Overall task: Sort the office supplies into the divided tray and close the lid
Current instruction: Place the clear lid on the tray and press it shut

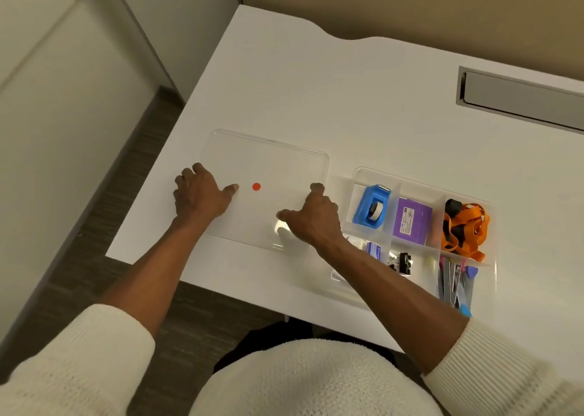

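A clear plastic lid (271, 159) with a red dot sticker (256, 187) lies flat on the white desk, left of the divided tray (360, 175). My left hand (199, 194) grips the lid's left edge, fingers curled over it and thumb on top. My right hand (316, 219) holds the lid's right side near the front corner. The tray holds a blue tape dispenser (373, 205), a purple box (410, 219), an orange lanyard (464, 226), black binder clips (405, 262), a small box (373, 249) and several pens (455, 283). My right forearm hides the tray's near-left part.
The white desk (316, 84) ends just left of the lid and close to its front edge, with dark floor below. A grey metal cable slot (521, 99) is set into the desk at the back right. A beige wall runs behind.
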Demonstrator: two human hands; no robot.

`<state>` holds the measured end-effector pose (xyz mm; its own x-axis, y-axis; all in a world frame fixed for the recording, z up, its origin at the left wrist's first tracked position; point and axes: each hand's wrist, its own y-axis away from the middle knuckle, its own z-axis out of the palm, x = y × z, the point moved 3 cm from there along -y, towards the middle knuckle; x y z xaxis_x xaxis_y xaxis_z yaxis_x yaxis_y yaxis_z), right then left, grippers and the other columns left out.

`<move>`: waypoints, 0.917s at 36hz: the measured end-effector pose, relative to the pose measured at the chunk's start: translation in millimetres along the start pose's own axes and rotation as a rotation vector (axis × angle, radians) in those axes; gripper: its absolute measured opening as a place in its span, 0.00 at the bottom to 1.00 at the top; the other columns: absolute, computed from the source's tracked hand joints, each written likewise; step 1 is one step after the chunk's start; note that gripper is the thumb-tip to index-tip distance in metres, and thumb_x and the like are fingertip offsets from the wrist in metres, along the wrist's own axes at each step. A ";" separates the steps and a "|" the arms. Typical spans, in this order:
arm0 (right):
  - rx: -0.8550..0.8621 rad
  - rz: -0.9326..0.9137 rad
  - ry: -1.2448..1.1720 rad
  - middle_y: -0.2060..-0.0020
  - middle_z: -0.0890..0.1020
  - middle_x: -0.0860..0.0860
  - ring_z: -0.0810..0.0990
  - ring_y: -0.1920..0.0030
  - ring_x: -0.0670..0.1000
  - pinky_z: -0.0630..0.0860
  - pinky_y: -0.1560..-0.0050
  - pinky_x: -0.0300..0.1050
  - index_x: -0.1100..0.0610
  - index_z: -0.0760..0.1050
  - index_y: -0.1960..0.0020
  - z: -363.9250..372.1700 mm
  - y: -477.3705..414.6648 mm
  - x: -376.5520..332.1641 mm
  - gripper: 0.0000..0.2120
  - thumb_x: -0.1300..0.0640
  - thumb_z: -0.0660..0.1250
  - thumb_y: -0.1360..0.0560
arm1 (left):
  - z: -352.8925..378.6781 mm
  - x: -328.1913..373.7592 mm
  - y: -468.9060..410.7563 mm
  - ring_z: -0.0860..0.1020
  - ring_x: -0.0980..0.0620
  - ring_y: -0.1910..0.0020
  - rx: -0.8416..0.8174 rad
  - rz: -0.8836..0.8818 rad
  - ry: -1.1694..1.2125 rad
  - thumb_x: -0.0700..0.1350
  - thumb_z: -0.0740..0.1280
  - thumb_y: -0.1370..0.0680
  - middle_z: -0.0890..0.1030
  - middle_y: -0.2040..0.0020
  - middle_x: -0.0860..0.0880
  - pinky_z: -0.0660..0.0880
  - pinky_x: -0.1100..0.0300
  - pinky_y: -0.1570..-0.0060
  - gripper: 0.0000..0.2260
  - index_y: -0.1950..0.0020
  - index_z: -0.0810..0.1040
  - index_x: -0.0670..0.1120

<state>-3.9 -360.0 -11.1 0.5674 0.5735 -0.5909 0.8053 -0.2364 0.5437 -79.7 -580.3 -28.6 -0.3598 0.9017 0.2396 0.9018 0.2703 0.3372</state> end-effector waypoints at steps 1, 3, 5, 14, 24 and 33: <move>0.006 0.024 -0.063 0.31 0.75 0.59 0.70 0.28 0.61 0.74 0.31 0.58 0.59 0.56 0.21 -1.2 0.3 -0.7 0.46 0.47 0.78 0.28 | -0.1 0.4 -0.7 0.68 0.34 0.26 -0.001 -0.007 -0.003 0.64 0.74 0.26 0.70 0.26 0.34 0.71 0.38 0.31 0.44 0.24 0.63 0.36; 0.019 0.070 -0.195 0.30 0.73 0.58 0.71 0.28 0.61 0.74 0.30 0.60 0.57 0.58 0.21 -4.1 0.7 -1.7 0.47 0.47 0.80 0.30 | -0.9 0.2 -3.3 0.68 0.34 0.26 0.011 -0.037 -0.009 0.65 0.75 0.27 0.69 0.26 0.34 0.70 0.38 0.30 0.46 0.23 0.63 0.36; 0.032 0.108 -0.305 0.29 0.73 0.58 0.71 0.28 0.61 0.73 0.30 0.60 0.56 0.59 0.22 -7.1 0.9 -2.9 0.47 0.45 0.80 0.32 | -2.4 -1.7 -5.9 0.66 0.34 0.25 0.016 -0.091 0.029 0.66 0.77 0.30 0.67 0.25 0.34 0.71 0.38 0.30 0.49 0.23 0.62 0.36; 0.066 0.110 -0.509 0.26 0.67 0.54 0.76 0.38 0.56 0.74 0.45 0.50 0.55 0.64 0.23 -19.3 6.1 -9.1 0.48 0.39 0.79 0.36 | -21.4 -25.6 -8.0 0.60 0.34 0.22 0.056 -0.239 0.242 0.65 0.81 0.35 0.64 0.23 0.34 0.71 0.38 0.29 0.48 0.27 0.70 0.36; 0.324 -0.133 -0.368 0.31 0.68 0.51 0.76 0.34 0.52 0.75 0.38 0.46 0.56 0.66 0.22 -71.5 45.7 6.8 0.44 0.39 0.77 0.30 | -29.9 14.5 31.9 0.66 0.37 0.25 0.128 -0.164 0.432 0.67 0.79 0.34 0.68 0.27 0.38 0.74 0.38 0.35 0.46 0.27 0.71 0.39; 0.554 -0.087 -0.259 0.33 0.72 0.54 0.75 0.34 0.53 0.73 0.35 0.47 0.54 0.72 0.24 -148.5 77.2 85.9 0.37 0.43 0.78 0.28 | -2.7 111.0 94.2 0.69 0.40 0.29 0.059 0.076 0.408 0.63 0.79 0.31 0.71 0.31 0.41 0.75 0.42 0.39 0.44 0.27 0.67 0.39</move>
<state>81.5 -212.5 68.5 0.4630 0.4160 -0.7827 0.7806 -0.6096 0.1377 -35.3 -455.7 32.2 -0.3461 0.7155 0.6069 0.9374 0.2375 0.2546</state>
